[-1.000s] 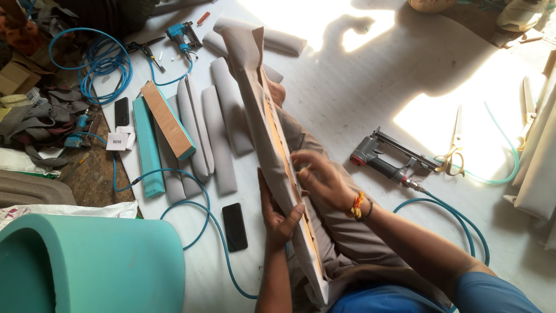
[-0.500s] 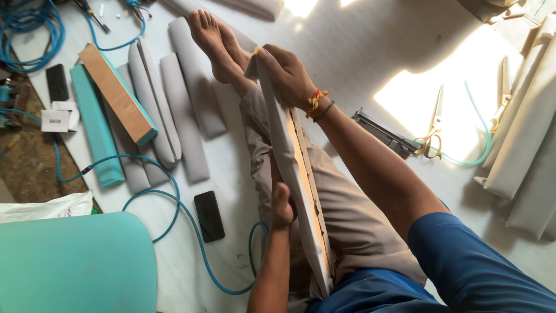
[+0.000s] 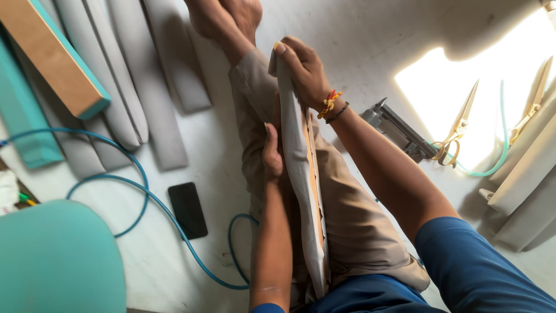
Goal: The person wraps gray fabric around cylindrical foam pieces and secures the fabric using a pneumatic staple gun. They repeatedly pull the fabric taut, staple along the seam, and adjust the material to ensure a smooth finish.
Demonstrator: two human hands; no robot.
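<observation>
The fabric-covered wooden panel [image 3: 301,191] stands on edge between the person's legs. Right hand [image 3: 304,72] clamps its far end; left hand [image 3: 272,153] grips its side. Best keep the fabric taut, fingers clear of the edge.

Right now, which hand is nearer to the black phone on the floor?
Left. The left hand grips the fabric-covered panel's side facing the black phone; the right hand holds its far top end.

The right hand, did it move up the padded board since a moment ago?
Yes. The right hand slid from the middle of the padded board to its far end, near the feet.
</observation>
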